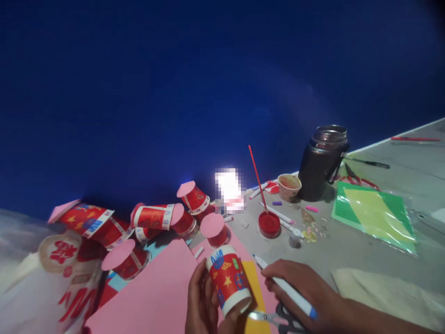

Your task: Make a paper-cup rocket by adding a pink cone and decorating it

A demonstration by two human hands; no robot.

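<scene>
My left hand [201, 299] is closed around a red paper cup [227, 280] with blue lettering, stars and white bands, tilted over pink sheets. In my right hand [302, 287] is a white marker [290, 292] with a blue end; its dark blue tip points up and left, just right of the cup and apart from it. Under the right hand lie scissors [267, 317] with dark handles, partly hidden by it. Pink paper [149, 287] and a yellow sheet [255, 283] lie beneath both hands.
Several red cups with pink tops [213, 227] stand or lie at left by a plastic bag [59, 283]. Behind my right hand are a red paint pot [269, 226], a paper cup [289, 185], a black flask [321, 162], packaged green paper [375, 213] and a pale cloth [385, 297].
</scene>
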